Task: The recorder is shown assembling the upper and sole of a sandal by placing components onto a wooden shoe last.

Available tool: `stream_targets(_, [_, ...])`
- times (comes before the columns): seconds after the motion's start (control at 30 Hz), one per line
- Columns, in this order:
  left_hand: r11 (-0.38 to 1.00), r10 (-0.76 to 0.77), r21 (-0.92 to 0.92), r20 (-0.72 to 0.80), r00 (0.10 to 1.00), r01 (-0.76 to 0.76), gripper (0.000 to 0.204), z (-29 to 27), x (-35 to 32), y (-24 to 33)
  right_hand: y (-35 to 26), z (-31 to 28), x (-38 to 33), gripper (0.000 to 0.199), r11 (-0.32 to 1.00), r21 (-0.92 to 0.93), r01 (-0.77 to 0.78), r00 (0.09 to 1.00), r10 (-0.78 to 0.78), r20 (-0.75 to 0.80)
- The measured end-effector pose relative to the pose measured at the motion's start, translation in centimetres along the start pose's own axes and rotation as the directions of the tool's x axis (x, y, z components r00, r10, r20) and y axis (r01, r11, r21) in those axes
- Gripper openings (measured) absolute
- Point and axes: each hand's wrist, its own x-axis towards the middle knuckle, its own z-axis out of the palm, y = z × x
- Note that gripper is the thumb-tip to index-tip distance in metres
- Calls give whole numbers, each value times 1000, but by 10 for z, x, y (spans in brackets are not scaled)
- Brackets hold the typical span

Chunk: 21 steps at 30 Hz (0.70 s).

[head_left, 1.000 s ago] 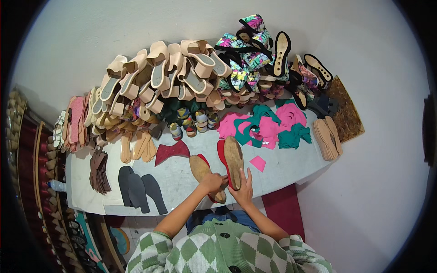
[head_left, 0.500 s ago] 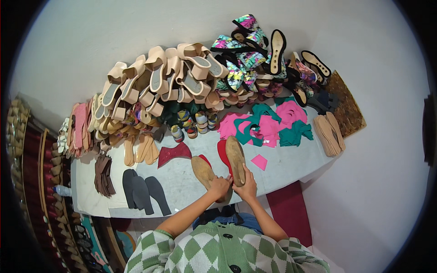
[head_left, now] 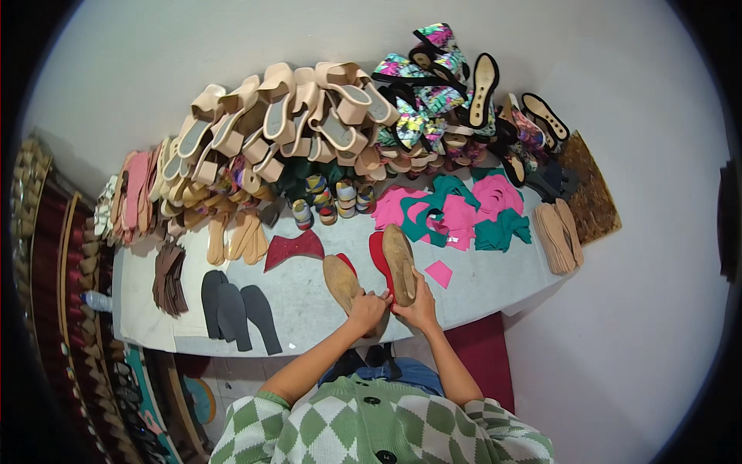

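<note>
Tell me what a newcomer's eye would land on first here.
Probably the heap of beige block-heeled sandals at the back, with black-edged, multicoloured patterned shoes piled to its right. Nearer, bright pink and green fabric pieces lie beyond the right hand, which holds a brown, sole-shaped piece with red along its left side.
</note>
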Motion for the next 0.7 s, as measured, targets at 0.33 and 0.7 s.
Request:
stream_targets(0.33, [998, -67, -12, 12, 998, 67, 34, 9, 2, 7, 3, -13, 17, 97, 996, -75, 55, 992, -46, 117])
stream_targets(0.7, [951, -99, -279, 122, 988, 130, 32, -11, 15, 1, 57, -69, 25, 76, 971, 212, 110, 952, -164, 257])
